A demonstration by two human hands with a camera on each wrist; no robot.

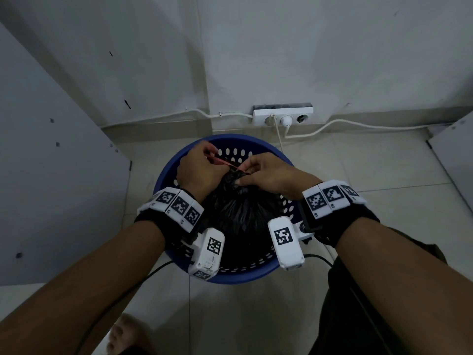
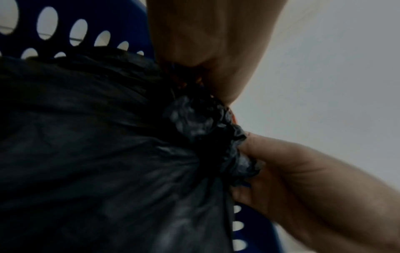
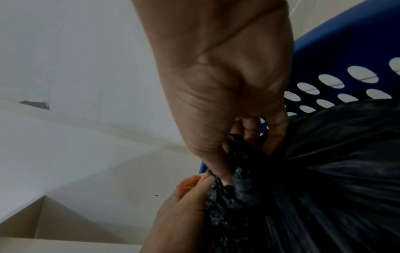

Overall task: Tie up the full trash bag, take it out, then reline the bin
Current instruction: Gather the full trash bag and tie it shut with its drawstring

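**Two hands tying a black bag in a blue bin**

Head view: at frame centre, a round blue perforated plastic bin (image 1: 258,274) holds a gathered black plastic trash bag (image 1: 238,211). The left hand (image 1: 198,167) pinches a stretched red rubber band (image 1: 225,161); the right hand (image 1: 271,175) pinches the band's other end at the bag's bunched neck.

Left wrist view: the bag's neck (image 2: 205,123) sits mid-frame between both hands.

Right wrist view: right fingers (image 3: 275,135) grip the neck.
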